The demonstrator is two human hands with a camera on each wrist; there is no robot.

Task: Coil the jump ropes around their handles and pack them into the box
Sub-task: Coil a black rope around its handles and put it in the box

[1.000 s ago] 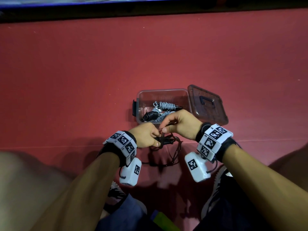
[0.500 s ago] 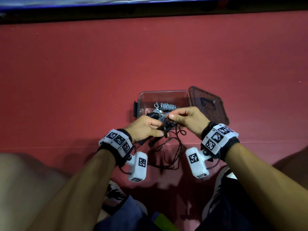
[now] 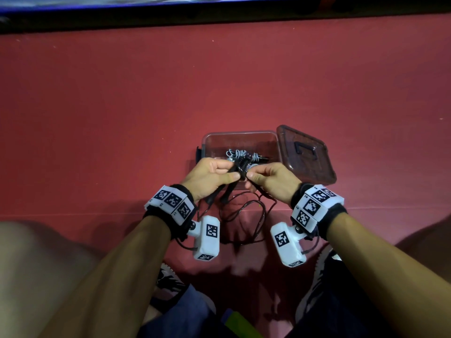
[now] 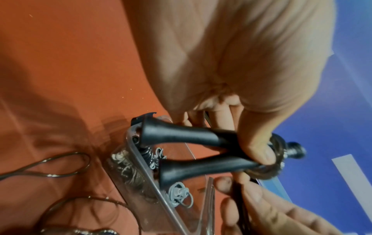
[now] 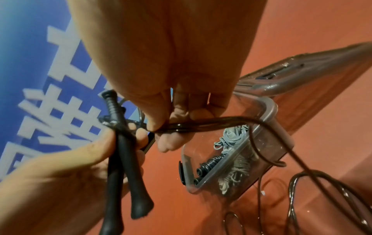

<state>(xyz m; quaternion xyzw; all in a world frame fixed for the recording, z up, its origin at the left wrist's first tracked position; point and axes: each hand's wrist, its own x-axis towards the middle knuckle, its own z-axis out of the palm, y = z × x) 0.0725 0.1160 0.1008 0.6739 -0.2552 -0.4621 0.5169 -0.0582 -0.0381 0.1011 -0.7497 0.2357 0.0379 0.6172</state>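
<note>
My left hand (image 3: 214,172) grips the two black handles (image 4: 193,152) of a jump rope side by side, just in front of the clear box (image 3: 275,142). A few turns of dark rope wrap the handles' upper ends (image 5: 112,120). My right hand (image 3: 267,178) pinches the dark rope (image 5: 201,125) between thumb and fingers, close to the handles. The loose rope (image 3: 246,215) trails in loops on the red floor between my wrists. Inside the box lie a coiled grey rope (image 3: 240,153) and a coiled black one (image 5: 209,163).
The box's tinted lid (image 3: 305,154) with a black handle leans against the box's right side. A black latch (image 3: 199,154) sticks out on the box's left end. My knees and shoes frame the lower edge. A blue banner (image 5: 40,79) runs along the far wall.
Both hands have risen from the floor toward the box with the handles. The right hand has carried the rope around the handles' upper ends.
</note>
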